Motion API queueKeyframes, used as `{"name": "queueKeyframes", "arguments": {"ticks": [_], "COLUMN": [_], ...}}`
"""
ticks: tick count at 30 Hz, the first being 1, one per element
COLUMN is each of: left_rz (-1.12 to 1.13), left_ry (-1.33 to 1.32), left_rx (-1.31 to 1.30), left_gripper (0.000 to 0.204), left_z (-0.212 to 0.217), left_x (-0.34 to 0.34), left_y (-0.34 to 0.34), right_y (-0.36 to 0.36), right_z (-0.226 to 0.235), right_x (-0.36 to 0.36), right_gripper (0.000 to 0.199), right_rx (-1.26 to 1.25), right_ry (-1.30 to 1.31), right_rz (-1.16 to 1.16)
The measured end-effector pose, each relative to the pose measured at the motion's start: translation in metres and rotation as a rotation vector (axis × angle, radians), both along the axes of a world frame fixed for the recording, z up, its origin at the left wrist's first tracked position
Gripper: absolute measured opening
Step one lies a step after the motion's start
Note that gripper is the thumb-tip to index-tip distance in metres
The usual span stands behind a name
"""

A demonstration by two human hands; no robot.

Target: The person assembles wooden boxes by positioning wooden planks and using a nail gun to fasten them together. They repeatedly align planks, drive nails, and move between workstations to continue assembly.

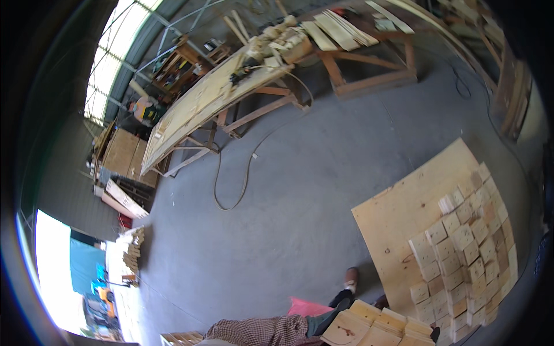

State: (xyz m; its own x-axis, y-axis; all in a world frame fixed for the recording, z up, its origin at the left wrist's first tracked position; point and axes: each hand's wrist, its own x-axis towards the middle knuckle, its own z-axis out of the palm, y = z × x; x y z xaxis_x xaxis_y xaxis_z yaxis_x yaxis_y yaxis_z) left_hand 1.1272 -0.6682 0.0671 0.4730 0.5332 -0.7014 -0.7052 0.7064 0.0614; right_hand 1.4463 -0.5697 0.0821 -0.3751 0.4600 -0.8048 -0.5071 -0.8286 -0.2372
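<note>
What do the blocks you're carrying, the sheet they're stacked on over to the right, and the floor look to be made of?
Carried blocks: pale bare wood, unfinished by the look, with visible grain and a reddish mark on one face. Sheet: probably plywood, a thin flat tan panel with raw matte surface. Stacked blocks on it: the same light raw wood. Floor: likely concrete, smooth, grey, matte.

No labels, signs or screens seen. Possible packages only: large brown cardboard boxes (124, 154) stand at far left against the wall, flat-faced and rectangular, beside the low end of the long wooden table (199, 104). They are well apart from the stack of wooden blocks carried at the lower edge, up and to the left of it. A yellow and green container-like object (147, 109) sits just above the boxes; too blurred to tell its kind.
</note>
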Motion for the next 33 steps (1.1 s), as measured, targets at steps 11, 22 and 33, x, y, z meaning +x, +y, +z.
{"name": "queueKeyframes", "arguments": {"ticks": [11, 22, 33], "left_rz": [0.395, 0.627, 0.976], "left_ry": [0.019, 0.016, 0.127], "left_rx": [0.127, 0.203, 0.054], "left_gripper": [0.068, 0.071, 0.061], "left_z": [0.073, 0.108, 0.092], "left_x": [-0.161, -0.322, -0.475], "left_y": [-0.089, -0.146, -0.127], "right_y": [0.021, 0.003, 0.070], "right_z": [0.100, 0.149, 0.123], "right_x": [-0.223, -0.454, -0.683], "right_gripper": [0.065, 0.064, 0.067], "right_rx": [0.127, 0.150, 0.103], "right_ry": [0.067, 0.139, 0.251], "right_rz": [0.437, 0.756, 0.999]}}
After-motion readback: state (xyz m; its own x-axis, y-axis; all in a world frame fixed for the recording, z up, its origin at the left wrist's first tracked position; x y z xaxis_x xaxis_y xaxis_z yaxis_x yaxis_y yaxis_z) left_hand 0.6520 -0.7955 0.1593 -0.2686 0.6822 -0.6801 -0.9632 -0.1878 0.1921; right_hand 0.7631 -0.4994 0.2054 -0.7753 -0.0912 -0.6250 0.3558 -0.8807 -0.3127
